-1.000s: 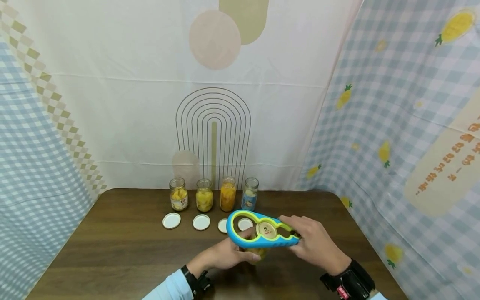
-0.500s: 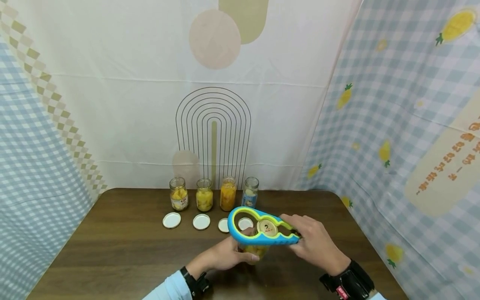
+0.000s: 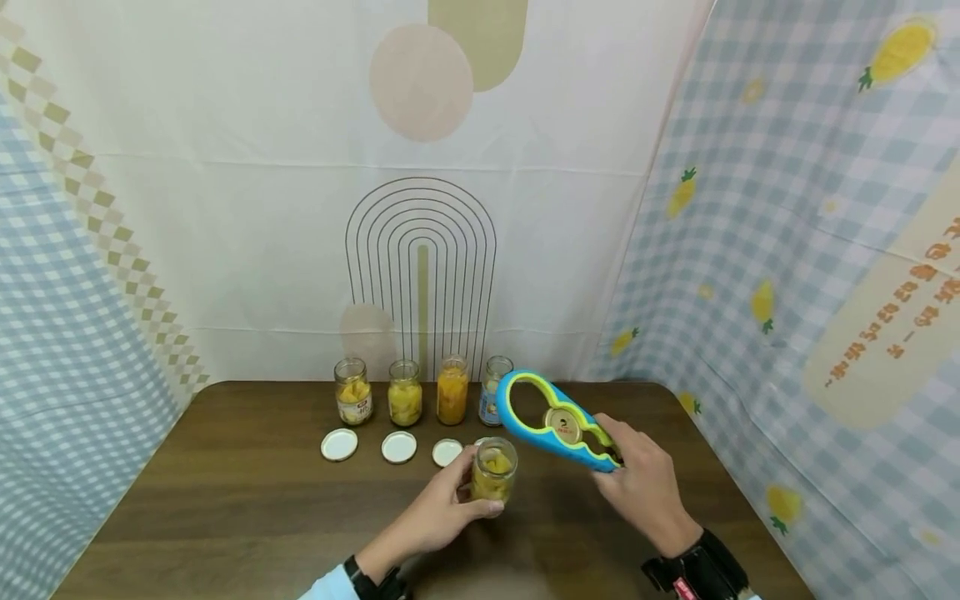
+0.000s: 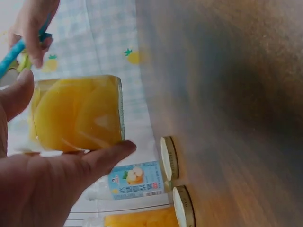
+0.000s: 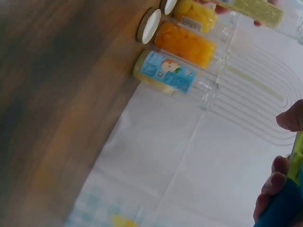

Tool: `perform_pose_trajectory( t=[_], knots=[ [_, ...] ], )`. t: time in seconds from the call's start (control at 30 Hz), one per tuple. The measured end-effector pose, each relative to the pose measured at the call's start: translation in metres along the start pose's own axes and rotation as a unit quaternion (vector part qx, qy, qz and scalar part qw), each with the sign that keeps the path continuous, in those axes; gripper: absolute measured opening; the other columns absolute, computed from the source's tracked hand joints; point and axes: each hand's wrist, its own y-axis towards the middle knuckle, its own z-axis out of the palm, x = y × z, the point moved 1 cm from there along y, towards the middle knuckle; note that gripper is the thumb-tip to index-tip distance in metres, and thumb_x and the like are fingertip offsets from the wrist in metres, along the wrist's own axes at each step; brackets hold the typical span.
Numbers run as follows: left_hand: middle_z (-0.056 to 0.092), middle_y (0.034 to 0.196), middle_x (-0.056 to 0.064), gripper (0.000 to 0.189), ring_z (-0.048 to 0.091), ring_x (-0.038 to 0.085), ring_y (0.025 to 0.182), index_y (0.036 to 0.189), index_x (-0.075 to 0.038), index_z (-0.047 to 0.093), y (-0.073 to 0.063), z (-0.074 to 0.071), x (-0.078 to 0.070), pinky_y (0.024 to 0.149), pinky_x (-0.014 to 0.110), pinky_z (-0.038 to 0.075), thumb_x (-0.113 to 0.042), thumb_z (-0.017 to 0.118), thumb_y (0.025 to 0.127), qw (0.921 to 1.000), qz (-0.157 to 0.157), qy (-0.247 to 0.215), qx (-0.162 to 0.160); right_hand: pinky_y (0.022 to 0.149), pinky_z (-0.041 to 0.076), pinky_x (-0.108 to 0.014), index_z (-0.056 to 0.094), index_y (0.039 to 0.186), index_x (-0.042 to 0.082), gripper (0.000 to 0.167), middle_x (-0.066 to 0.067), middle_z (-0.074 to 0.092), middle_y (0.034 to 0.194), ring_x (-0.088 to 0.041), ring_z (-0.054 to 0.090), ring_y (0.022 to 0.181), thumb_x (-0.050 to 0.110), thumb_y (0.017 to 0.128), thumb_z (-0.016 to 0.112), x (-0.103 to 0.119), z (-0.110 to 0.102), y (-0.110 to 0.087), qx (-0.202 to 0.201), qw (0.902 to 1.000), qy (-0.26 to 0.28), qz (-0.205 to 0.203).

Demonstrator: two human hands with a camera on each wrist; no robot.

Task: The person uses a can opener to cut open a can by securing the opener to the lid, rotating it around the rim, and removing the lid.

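My left hand grips a glass jar of yellow fruit pieces round its side, thumb in front. The jar stands upright with its mouth uncovered; in the left wrist view its base shows above the tabletop. To the right and higher, my right hand holds a blue and lime-green jar opener by its handle end. A round gold lid sits between the opener's scalloped inner edges, apart from the jar. The right wrist view catches only the fingers and part of the opener.
Along the back of the brown table stand several open fruit jars, among them an orange one and a blue-labelled one. White-lined lids, such as this lid, lie before them. Patterned cloths hang behind and beside the table.
The opener has lifted up and right off the jar with the lid in it, baring the jar's mouth. My left hand still holds the jar, now slightly further left.
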Motion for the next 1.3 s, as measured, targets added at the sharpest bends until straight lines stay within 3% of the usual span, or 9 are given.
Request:
perform_pose_trajectory(
  t=[0.13, 0.3, 0.43, 0.57, 0.83, 1.0, 1.17, 1.3],
  knots=[
    [0.066, 0.142, 0.008, 0.06, 0.065, 0.032, 0.133, 0.149, -0.025, 0.051, -0.012, 0.001, -0.004, 0.108, 0.053, 0.056, -0.032, 0.08, 0.098, 0.9986, -0.014, 0.012, -0.049, 0.059, 0.051, -0.03, 0.072, 0.124, 0.002, 0.06, -0.016, 0.08, 0.103, -0.017, 0.065, 0.071, 0.002, 0.068, 0.094, -0.005, 0.0, -0.008, 0.008, 0.9992, -0.008, 0.038],
    [0.07, 0.135, 0.011, 0.061, 0.068, 0.029, 0.126, 0.145, -0.019, 0.054, -0.022, 0.005, -0.003, 0.101, 0.046, 0.058, -0.031, 0.085, 0.094, 0.9942, -0.027, 0.037, -0.098, 0.059, 0.05, -0.03, 0.072, 0.124, 0.001, 0.06, -0.017, 0.079, 0.104, -0.02, 0.068, 0.074, 0.003, 0.068, 0.094, -0.008, 0.0, -0.014, 0.023, 0.998, -0.015, 0.058],
    [0.071, 0.133, 0.011, 0.062, 0.07, 0.027, 0.123, 0.144, -0.019, 0.055, -0.024, 0.008, 0.0, 0.097, 0.036, 0.058, -0.029, 0.087, 0.091, 0.9921, -0.028, 0.041, -0.115, 0.06, 0.052, -0.033, 0.071, 0.125, 0.0, 0.063, -0.018, 0.079, 0.107, -0.022, 0.072, 0.078, 0.004, 0.068, 0.095, -0.01, 0.0, -0.017, 0.029, 0.9972, -0.018, 0.066],
    [0.072, 0.132, 0.012, 0.059, 0.071, 0.027, 0.121, 0.14, -0.019, 0.057, -0.021, 0.011, 0.0, 0.097, 0.038, 0.06, -0.028, 0.088, 0.09, 0.9916, -0.027, 0.039, -0.12, 0.061, 0.054, -0.037, 0.071, 0.127, 0.0, 0.065, -0.019, 0.079, 0.108, -0.024, 0.073, 0.081, 0.004, 0.067, 0.096, -0.012, 0.0, -0.016, 0.03, 0.9969, -0.02, 0.07],
    [0.073, 0.131, 0.011, 0.06, 0.071, 0.028, 0.121, 0.142, -0.018, 0.055, -0.004, 0.02, -0.002, 0.098, 0.048, 0.06, -0.026, 0.086, 0.092, 0.9911, -0.023, 0.06, -0.116, 0.06, 0.054, -0.035, 0.07, 0.125, 0.002, 0.06, -0.016, 0.079, 0.105, -0.022, 0.071, 0.076, 0.0, 0.069, 0.092, -0.014, -0.007, -0.01, -0.007, 0.998, -0.015, 0.061],
    [0.074, 0.123, 0.009, 0.063, 0.07, 0.026, 0.115, 0.142, -0.017, 0.055, 0.011, 0.031, -0.003, 0.096, 0.052, 0.058, -0.029, 0.088, 0.09, 0.9874, -0.042, 0.093, -0.121, 0.057, 0.046, -0.027, 0.071, 0.124, 0.005, 0.056, -0.012, 0.078, 0.099, -0.012, 0.061, 0.069, -0.002, 0.071, 0.087, -0.013, -0.011, -0.007, -0.019, 0.9972, -0.003, 0.073],
    [0.073, 0.124, 0.011, 0.064, 0.07, 0.027, 0.116, 0.144, -0.012, 0.054, 0.03, 0.042, 0.0, 0.096, 0.051, 0.057, -0.025, 0.088, 0.09, 0.9864, -0.042, 0.105, -0.119, 0.058, 0.041, -0.025, 0.071, 0.124, 0.006, 0.055, -0.01, 0.077, 0.097, -0.006, 0.052, 0.069, -0.004, 0.071, 0.084, -0.009, -0.018, -0.005, -0.033, 0.9956, 0.003, 0.087],
    [0.073, 0.124, 0.009, 0.059, 0.07, 0.024, 0.111, 0.139, -0.014, 0.055, 0.046, 0.048, 0.002, 0.091, 0.047, 0.058, -0.024, 0.088, 0.09, 0.9855, -0.042, 0.116, -0.116, 0.059, 0.04, -0.022, 0.071, 0.123, 0.006, 0.055, -0.01, 0.077, 0.096, -0.005, 0.051, 0.07, -0.003, 0.071, 0.084, -0.006, -0.021, -0.004, -0.044, 0.9957, -0.004, 0.081]
  ],
)
